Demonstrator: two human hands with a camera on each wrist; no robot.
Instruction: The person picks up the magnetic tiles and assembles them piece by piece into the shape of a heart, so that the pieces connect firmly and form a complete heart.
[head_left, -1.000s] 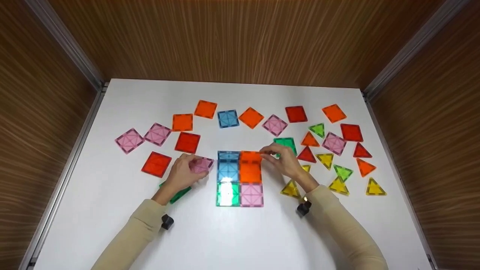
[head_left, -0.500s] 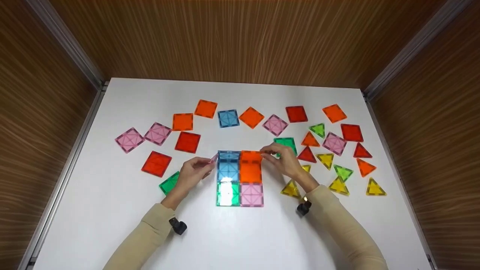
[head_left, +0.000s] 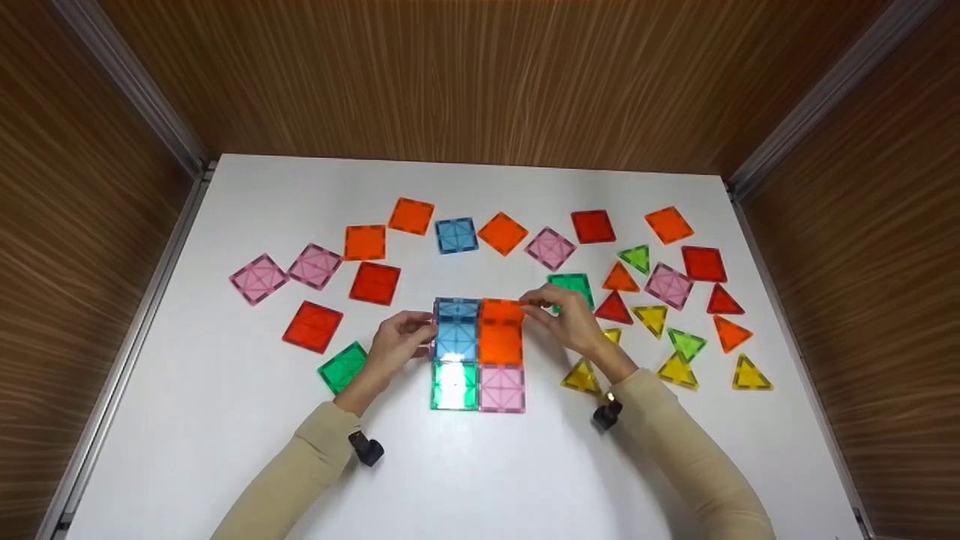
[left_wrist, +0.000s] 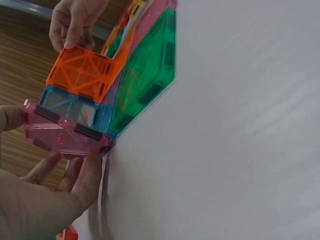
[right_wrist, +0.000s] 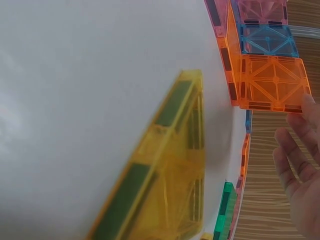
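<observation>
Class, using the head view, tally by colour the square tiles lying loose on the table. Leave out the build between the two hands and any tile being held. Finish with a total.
Pink squares: 4
Orange squares: 4
Red squares: 4
Green squares: 2
Blue square: 1
Total: 15

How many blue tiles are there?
3: a flat blue tile joined to a green tile, an upright blue tile at the flat one's far edge, and a loose blue tile farther back on the table. None seems hidden.
</observation>
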